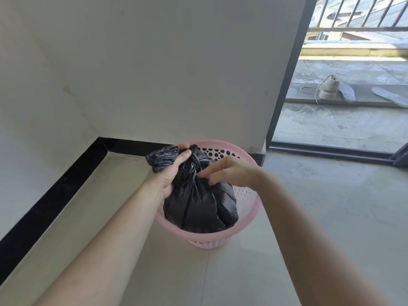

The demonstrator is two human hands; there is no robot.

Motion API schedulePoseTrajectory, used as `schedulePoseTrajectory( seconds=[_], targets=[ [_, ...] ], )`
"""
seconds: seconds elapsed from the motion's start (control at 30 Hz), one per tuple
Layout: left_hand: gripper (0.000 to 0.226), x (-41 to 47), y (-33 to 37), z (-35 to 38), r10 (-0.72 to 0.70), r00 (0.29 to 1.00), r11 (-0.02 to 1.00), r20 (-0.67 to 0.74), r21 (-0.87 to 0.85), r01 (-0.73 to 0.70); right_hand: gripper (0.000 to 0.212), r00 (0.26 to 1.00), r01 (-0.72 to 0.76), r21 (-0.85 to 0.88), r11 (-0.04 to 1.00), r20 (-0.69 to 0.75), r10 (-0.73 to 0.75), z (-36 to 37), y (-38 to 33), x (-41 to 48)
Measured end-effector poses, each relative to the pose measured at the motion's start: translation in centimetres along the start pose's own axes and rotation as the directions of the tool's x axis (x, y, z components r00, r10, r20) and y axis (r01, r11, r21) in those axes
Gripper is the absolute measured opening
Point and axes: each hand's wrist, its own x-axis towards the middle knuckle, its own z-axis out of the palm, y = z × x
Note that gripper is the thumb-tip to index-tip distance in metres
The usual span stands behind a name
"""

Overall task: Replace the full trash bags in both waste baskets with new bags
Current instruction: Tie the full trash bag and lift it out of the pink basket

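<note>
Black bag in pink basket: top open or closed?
Closed: black bag neck bunched in left hand; right hand pinches it. Knot finished: cannot tell.

Glossy crinkled plastic bag (198, 206), perforated plastic basket (249, 199)

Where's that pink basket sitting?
Head view, centre: the pink basket stands on the floor by the wall corner, left of the door frame, holding the black bag.

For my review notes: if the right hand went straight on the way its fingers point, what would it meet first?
The black trash bag: the right hand seems to touch its twisted neck with its fingertips. Just beyond is the left hand gripping that neck; depth is unclear.
</note>
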Motion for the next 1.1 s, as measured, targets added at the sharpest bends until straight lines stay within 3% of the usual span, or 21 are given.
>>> schedulePoseTrajectory(
  seconds=[0.2, 0.27, 0.37, 0.47, 0.57, 0.67, 0.8, 0.87, 0.93, 1.0, 1.1],
  targets=[
    [0.014, -0.2, -0.2, -0.5, 0.061, 0.998, 0.995, 0.018, 0.072, -0.062, 0.015, 1.0, -0.003, 0.055, 0.998, -0.027, 0.005, -0.4, 0.0, -0.5],
    [0.014, -0.1, -0.2, -0.7, 0.074, 0.997, 0.993, 0.034, 0.086, -0.077, 0.01, 0.983, 0.003, 0.044, 0.999, -0.182, 0.005, -0.1, 0.4, 0.0],
    [0.015, -0.4, 0.0, -0.5, 0.09, 0.993, 0.991, 0.074, 0.09, -0.097, 0.024, 0.87, 0.034, -0.05, 0.998, -0.49, -0.054, 0.0, 1.1, 0.9],
    [0.013, -0.6, -0.1, -0.4, 0.065, 0.991, 0.995, 0.115, 0.063, -0.072, 0.04, 0.896, 0.103, -0.023, 0.994, -0.432, -0.102, 0.0, 1.0, 1.0],
    [0.011, -0.8, 0.1, -0.1, 0.061, 0.99, 0.997, 0.129, 0.044, -0.067, 0.025, 0.938, 0.156, 0.014, 0.988, -0.315, -0.144, 0.6, 1.0, 0.7],
    [0.004, -1.0, 0.4, 0.3, 0.038, 0.995, 0.999, 0.091, -0.002, -0.038, 0.021, 0.883, 0.152, -0.037, 0.988, -0.443, -0.153, 0.7, 1.5, 0.8],
    [0.016, -0.9, 0.7, 0.8, 0.024, 0.999, 1.0, 0.037, -0.015, -0.023, 0.024, 0.828, 0.168, -0.073, 0.983, -0.53, -0.181, 0.4, 1.5, 1.0],
    [0.019, -0.8, 0.9, 0.6, 0.069, 0.997, 0.998, 0.021, -0.002, -0.069, 0.021, 0.838, 0.158, -0.173, 0.972, -0.498, -0.224, 0.5, 1.0, 0.9],
    [0.029, -0.7, 0.8, 0.8, 0.074, 0.997, 0.997, -0.009, 0.007, -0.074, 0.026, 0.834, 0.123, -0.396, 0.91, -0.455, -0.311, 0.4, 0.5, 0.7],
    [0.037, -0.4, 0.8, 0.9, 0.037, 0.996, 0.999, -0.083, 0.014, -0.036, 0.035, 0.805, 0.093, -0.618, 0.781, -0.414, -0.424, 0.3, 0.1, 0.6],
    [0.043, 0.5, 1.3, 0.3, -0.059, 0.982, 0.997, -0.18, -0.059, 0.049, 0.037, 0.781, 0.029, -0.819, 0.573, -0.338, -0.524, 0.2, 1.2, 0.3]
  ],
)
